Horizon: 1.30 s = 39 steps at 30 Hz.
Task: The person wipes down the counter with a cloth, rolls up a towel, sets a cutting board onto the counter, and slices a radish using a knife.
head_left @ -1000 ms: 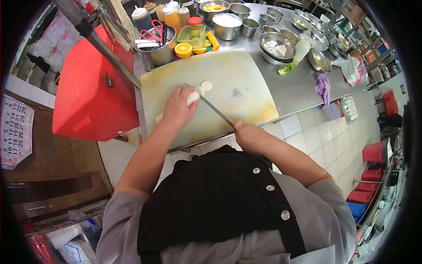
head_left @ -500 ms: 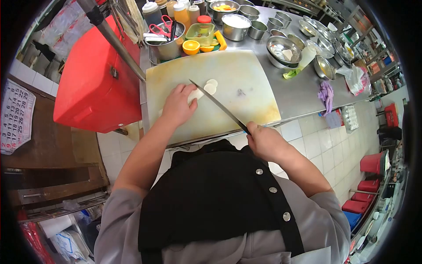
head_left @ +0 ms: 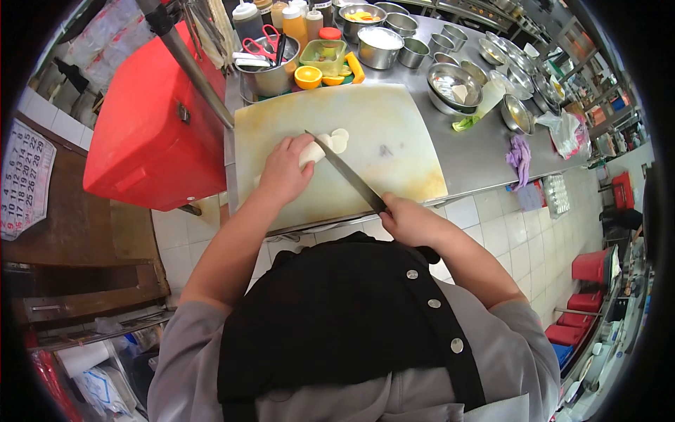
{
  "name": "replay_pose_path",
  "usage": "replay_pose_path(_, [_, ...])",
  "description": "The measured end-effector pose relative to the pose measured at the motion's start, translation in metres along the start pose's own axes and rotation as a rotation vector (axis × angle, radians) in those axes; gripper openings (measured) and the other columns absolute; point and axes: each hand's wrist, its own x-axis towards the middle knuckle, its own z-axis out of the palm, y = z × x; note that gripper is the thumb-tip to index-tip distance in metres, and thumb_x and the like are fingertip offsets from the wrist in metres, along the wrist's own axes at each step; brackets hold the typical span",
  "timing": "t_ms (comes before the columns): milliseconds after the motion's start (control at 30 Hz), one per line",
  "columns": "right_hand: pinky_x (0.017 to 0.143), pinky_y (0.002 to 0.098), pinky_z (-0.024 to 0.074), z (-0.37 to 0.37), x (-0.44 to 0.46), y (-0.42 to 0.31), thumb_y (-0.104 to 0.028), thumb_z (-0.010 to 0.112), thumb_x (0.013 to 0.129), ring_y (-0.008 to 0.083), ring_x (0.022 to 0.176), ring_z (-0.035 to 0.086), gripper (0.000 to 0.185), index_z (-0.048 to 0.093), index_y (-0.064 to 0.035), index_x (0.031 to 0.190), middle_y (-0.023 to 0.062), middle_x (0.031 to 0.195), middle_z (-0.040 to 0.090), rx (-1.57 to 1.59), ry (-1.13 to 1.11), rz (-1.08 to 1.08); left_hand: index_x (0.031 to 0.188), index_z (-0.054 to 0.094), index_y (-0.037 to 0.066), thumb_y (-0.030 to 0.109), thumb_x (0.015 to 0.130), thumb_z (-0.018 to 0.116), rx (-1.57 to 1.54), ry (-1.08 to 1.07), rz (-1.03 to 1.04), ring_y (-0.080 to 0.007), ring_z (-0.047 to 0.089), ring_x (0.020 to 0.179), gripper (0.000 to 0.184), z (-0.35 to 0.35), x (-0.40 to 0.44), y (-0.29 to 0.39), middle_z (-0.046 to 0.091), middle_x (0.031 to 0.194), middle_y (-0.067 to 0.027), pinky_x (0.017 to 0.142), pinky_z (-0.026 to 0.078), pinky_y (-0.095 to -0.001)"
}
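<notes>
My left hand (head_left: 285, 169) is closed over a white, cylindrical vegetable (head_left: 312, 152), which looks like a white radish, and covers part of it. Thin round slices (head_left: 339, 143) lie overlapping just beyond its cut end. My right hand (head_left: 413, 221) grips the handle of a long kitchen knife (head_left: 351, 177). The blade slants up and left, its tip close to my left fingers and its edge beside the cut end. Under all of this lies a large, stained white cutting board (head_left: 387, 119).
Orange halves (head_left: 308, 77), a steel pot (head_left: 271, 74) with scissors and sauce bottles (head_left: 294, 24) stand behind the board. Steel bowls (head_left: 455, 84) and a purple cloth (head_left: 519, 158) are on the right of the counter. A red cooler box (head_left: 151, 133) stands left.
My right hand and the knife have shifted slightly left and toward me, with the blade nearer the vegetable's cut end. My left hand stays on the vegetable.
</notes>
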Motion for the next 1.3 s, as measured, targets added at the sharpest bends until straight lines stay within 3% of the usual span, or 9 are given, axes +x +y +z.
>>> replay_pose_path(233, [0.072,0.0546,0.0508,-0.010,-0.024,-0.004,-0.012,0.052,0.096,0.0488,0.078,0.064,0.018,0.048,0.0044,0.104,0.0280,0.081,0.066,-0.111,0.095,-0.033,0.114,0.061,0.007,0.011,0.083,0.070,0.040,-0.015,0.002,-0.0386,0.060,0.105,0.033,-0.004,-0.007,-0.003,0.061,0.113,-0.0160,0.092,0.050,-0.0451])
replay_pose_path(533, [0.069,0.0551,0.0494,-0.019,-0.030,-0.008,-0.012,0.053,0.096,0.0469,0.077,0.064,0.017,0.046,0.0021,0.103,0.0256,0.080,0.066,-0.259,0.034,-0.002,0.115,0.061,0.007,0.011,0.083,0.069,0.033,0.002,-0.005,-0.0380,0.060,0.106,0.034,-0.001,-0.008,0.000,0.061,0.114,-0.0152,0.093,0.050,-0.0446])
replay_pose_path(833, [0.070,0.0536,0.0494,0.008,0.003,0.004,-0.013,0.052,0.098,0.0470,0.078,0.063,0.019,0.047,0.0035,0.104,0.0263,0.080,0.065,-0.101,-0.042,0.014,0.121,0.061,0.008,0.011,0.084,0.069,0.063,-0.065,-0.003,-0.0378,0.060,0.107,0.038,-0.001,-0.005,-0.002,0.059,0.118,-0.0154,0.094,0.050,-0.0452])
replay_pose_path(933, [0.076,0.0553,0.0490,-0.010,-0.005,-0.001,-0.014,0.050,0.098,0.0489,0.084,0.064,0.021,0.048,0.0043,0.109,0.0311,0.085,0.065,0.052,-0.098,0.042,0.122,0.061,0.009,0.012,0.085,0.069,0.030,-0.058,-0.034,-0.0380,0.060,0.107,0.038,-0.004,-0.003,-0.003,0.058,0.119,-0.0156,0.094,0.050,-0.0454])
replay_pose_path(1033, [0.070,0.0539,0.0488,-0.013,-0.018,-0.005,-0.013,0.052,0.098,0.0474,0.078,0.063,0.019,0.047,0.0034,0.104,0.0268,0.080,0.064,-0.055,0.043,-0.006,0.119,0.061,0.008,0.013,0.084,0.069,-0.017,0.030,-0.090,-0.0382,0.061,0.106,0.036,-0.006,-0.006,-0.002,0.059,0.116,-0.0154,0.093,0.050,-0.0454])
replay_pose_path(1300, [0.069,0.0557,0.0489,-0.014,-0.028,-0.006,-0.013,0.054,0.097,0.0477,0.078,0.064,0.021,0.045,0.0023,0.107,0.0262,0.081,0.065,-0.210,0.019,-0.038,0.112,0.062,0.008,0.013,0.083,0.069,0.034,0.023,-0.018,-0.0375,0.060,0.106,0.030,-0.006,-0.012,-0.005,0.061,0.112,-0.0143,0.092,0.050,-0.0447])
